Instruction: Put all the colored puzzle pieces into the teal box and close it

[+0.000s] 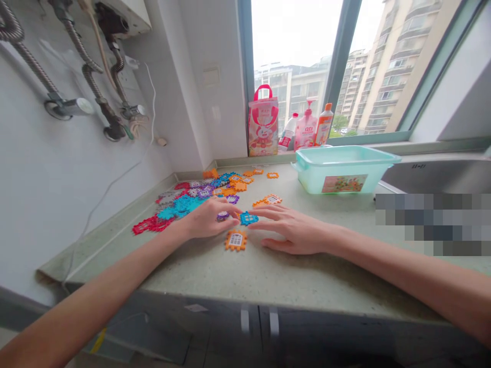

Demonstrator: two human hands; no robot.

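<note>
Pile of toothed pieces (183, 206): heaped behind and left of the left hand, all colours jumbled together, partly hidden by it.
Left hand (207, 217): thumb and index brought close together, pointed right at the blue piece; whether anything's actually pinched can't be told.
Orange tile (236, 240): left lying flat just on the near side of the gap between the hands, apparently gripped by neither.
Blue piece (250, 219): set right between both sets of fingertips, so it's reached from either side; roughly square, no clear long axis to be made out.
Right hand (293, 230): slightly nearer, I'd say; fingers spread loosely around the blue piece's right side, thumb held away, nothing clenched.
Teal basin (309, 176): parked beyond the right hand, well apart.
</note>
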